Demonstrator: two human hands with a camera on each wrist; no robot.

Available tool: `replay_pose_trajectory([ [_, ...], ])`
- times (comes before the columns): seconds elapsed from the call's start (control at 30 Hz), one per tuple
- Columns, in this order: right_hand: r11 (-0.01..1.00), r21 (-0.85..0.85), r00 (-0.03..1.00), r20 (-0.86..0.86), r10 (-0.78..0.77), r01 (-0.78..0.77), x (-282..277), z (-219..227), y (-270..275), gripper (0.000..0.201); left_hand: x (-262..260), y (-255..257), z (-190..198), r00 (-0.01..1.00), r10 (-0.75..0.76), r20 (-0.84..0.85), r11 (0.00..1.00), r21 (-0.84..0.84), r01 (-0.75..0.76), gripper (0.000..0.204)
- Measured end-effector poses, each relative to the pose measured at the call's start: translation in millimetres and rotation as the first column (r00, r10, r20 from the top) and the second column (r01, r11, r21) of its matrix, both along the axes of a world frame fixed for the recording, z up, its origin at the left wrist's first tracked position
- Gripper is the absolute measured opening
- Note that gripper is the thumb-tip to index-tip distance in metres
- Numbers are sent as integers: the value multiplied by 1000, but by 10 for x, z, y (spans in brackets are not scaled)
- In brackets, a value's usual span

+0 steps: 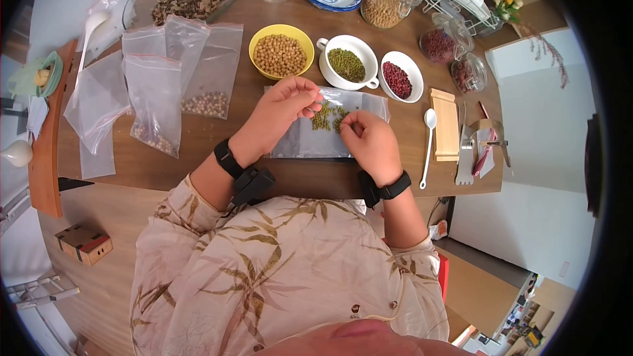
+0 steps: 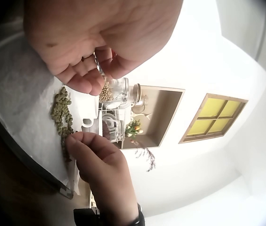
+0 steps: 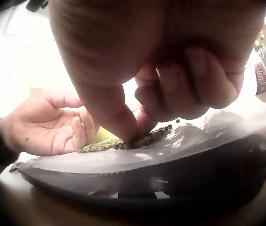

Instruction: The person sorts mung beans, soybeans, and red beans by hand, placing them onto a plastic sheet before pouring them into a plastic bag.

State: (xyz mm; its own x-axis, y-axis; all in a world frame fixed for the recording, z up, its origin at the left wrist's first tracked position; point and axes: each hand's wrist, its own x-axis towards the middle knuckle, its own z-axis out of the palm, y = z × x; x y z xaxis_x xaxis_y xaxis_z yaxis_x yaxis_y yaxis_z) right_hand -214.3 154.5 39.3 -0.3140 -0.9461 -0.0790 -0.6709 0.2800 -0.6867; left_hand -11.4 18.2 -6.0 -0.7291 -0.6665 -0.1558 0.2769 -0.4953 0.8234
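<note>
Green mung beans (image 1: 321, 117) lie in a loose pile on a clear plastic bag (image 1: 310, 144) at the table's front edge. My right hand (image 1: 372, 145) reaches down to the pile's right side. Its thumb and forefinger (image 3: 119, 120) pinch together among the beans in the right wrist view. Opposite, my left hand (image 1: 287, 105) hovers over the pile's left side, palm turned up and fingers (image 2: 79, 82) loosely bent; its palm looks bare in the right wrist view. Just behind stands a white two-handled bowl (image 1: 366, 56) of mung beans.
A yellow bowl (image 1: 309, 41) of chickpeas and a white bowl (image 1: 415, 86) of red beans flank the two-handled bowl. Zip bags (image 1: 153, 92) lie left. A white spoon (image 1: 428, 142), wooden board (image 1: 445, 125) and scraper (image 1: 465, 158) lie right. Glass jars (image 1: 386, 6) stand behind.
</note>
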Motion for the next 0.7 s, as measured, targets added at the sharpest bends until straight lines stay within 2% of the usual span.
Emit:
replay_pose_trajectory([
  [0.03,1000,-2,995,97,-19,19,-29,-40,-1,12,3,-4,-2,1000,-3,-9,1000,4,3,17],
  [0.07,1000,-3,995,97,-16,16,-132,-82,13,12,5,-11,-1,1000,0,-9,1000,3,0,17],
  [0.1,998,18,871,487,-66,66,-293,-120,51,13,5,-10,9,1000,0,-4,1000,4,0,17],
  [0.13,993,60,600,793,-112,105,-382,-118,73,14,8,-6,15,1000,-1,1,1000,6,1,17],
  [0.17,993,62,600,792,-113,104,-413,-99,107,14,11,-2,16,1000,0,0,1000,8,0,17],
  [0.2,996,8,324,945,-36,88,-415,-38,148,16,12,0,16,1000,0,8,1000,2,0,17],
  [0.23,995,-48,15,999,47,92,-429,0,187,17,3,4,20,1000,-3,15,1000,-4,3,17],
  [0.3,994,-79,32,997,77,78,-455,-28,232,21,-5,22,45,1000,0,25,1000,-7,0,17],
  [0.4,985,-33,72,997,21,168,-394,-31,230,20,2,16,35,999,2,34,1000,-6,-2,17],
  [0.43,983,15,418,904,-90,181,-389,-64,220,19,5,7,27,1000,-1,30,1000,-2,1,17],
  [0.47,976,54,705,684,-189,210,-377,-91,210,18,7,4,27,999,-1,32,1000,-4,2,17],
  [0.5,976,52,704,685,-188,211,-342,-115,195,18,7,0,29,1000,-2,28,1000,1,2,17],
  [0.53,988,-47,885,451,-113,150,-293,-136,175,16,6,-3,29,1000,-2,23,1000,8,2,17],
  [0.57,990,-123,984,171,-42,63,-255,-145,157,15,3,-5,20,1000,-3,23,1000,6,3,17],
  [0.6,991,-124,997,69,-41,49,-233,-137,141,15,3,-8,8,1000,-4,12,1000,11,4,17],
  [0.7,992,-106,998,15,-61,62,-190,-112,104,15,6,-16,1,1000,-5,-2,1000,11,5,17],
])
